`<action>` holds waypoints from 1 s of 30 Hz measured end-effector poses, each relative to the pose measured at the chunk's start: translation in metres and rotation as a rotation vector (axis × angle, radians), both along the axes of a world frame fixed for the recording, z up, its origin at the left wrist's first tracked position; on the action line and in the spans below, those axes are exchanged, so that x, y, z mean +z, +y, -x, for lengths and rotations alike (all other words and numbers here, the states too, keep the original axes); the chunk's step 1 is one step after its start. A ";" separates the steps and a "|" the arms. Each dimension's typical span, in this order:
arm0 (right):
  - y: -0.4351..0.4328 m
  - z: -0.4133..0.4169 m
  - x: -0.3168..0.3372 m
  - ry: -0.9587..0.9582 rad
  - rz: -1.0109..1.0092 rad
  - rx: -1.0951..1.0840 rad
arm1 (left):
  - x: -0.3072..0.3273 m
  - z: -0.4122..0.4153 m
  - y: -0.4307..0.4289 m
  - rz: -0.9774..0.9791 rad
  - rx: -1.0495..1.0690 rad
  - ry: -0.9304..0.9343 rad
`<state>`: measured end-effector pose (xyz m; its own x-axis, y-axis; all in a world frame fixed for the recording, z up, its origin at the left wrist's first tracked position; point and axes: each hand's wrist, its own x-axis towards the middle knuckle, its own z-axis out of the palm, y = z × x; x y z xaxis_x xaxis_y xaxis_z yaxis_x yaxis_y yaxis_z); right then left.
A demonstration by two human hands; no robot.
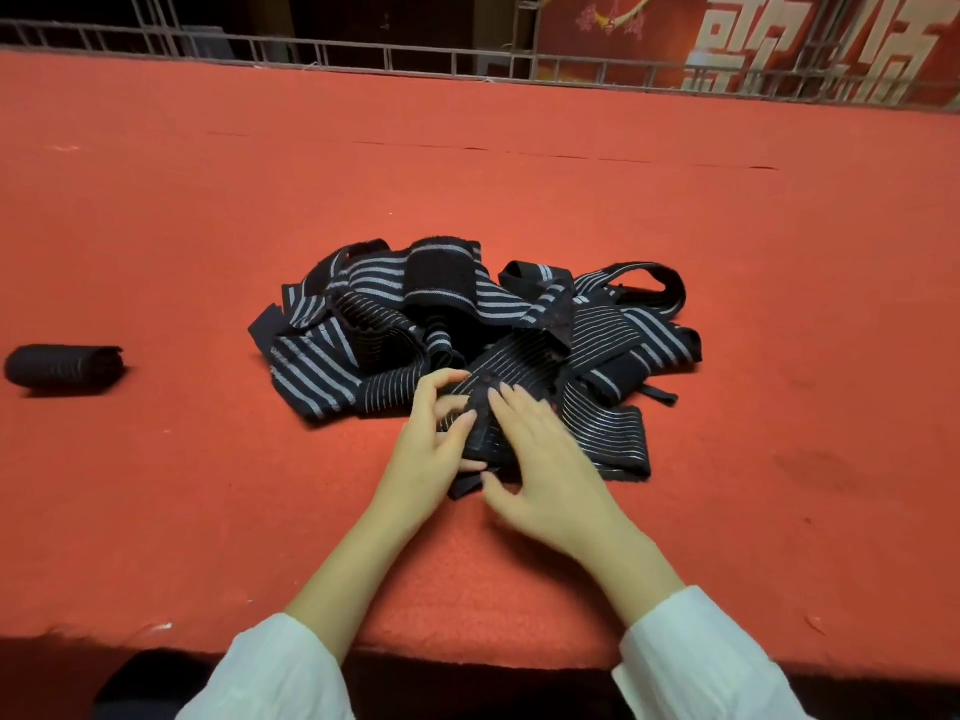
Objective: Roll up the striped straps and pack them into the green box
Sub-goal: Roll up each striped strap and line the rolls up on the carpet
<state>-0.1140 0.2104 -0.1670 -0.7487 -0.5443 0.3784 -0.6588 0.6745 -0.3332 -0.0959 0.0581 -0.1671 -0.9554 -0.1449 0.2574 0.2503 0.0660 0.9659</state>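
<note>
A tangled pile of black straps with white stripes lies in the middle of the red felt table. At the pile's near edge, both hands work one thin-striped strap end. My left hand pinches it with curled fingers and thumb on its left side. My right hand lies over it with fingers on top and thumb tucked beneath its near edge. One rolled-up black strap sits apart at the far left. No green box is in view.
A metal railing runs along the table's far edge, with a red banner with white characters behind it. The table's near edge is just in front of my white sleeves.
</note>
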 end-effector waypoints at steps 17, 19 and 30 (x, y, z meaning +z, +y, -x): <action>0.031 0.030 0.033 -0.233 0.786 -0.121 | -0.016 0.002 -0.011 0.725 -0.152 -0.029; 0.035 0.030 0.042 -0.260 0.883 -0.038 | -0.017 0.003 -0.013 0.787 -0.083 0.041; 0.015 0.025 0.035 -0.484 0.771 0.038 | 0.043 0.000 -0.061 1.078 0.303 0.187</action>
